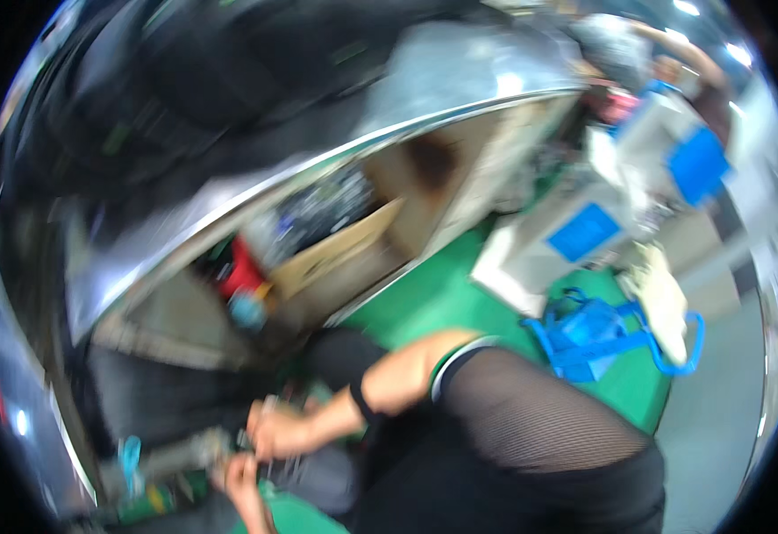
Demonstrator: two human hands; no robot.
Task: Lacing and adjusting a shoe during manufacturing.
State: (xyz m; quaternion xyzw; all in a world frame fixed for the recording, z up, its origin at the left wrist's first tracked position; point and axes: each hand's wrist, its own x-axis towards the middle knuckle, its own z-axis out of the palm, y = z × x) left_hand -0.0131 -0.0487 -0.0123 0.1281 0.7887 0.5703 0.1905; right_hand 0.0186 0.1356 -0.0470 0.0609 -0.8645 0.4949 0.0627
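Low at the left, my right hand (278,432) has its fingers curled closed, with a black band round the wrist. Just below and nearly touching it, my left hand (241,476) also has its fingers bent together. Between and beside the fingertips is a small greyish thing, too blurred to name. Dark cloth-like material (171,405) lies beyond the hands. A light blue strip-like object (131,458) is to the left of them.
A metal-topped bench (460,67) carries black bundles (220,67). Its open lower shelf holds a cardboard box (340,249) and a red item (242,267). White cartons (531,240), a blue plastic carrier (585,343) and another person (701,67) are at the right.
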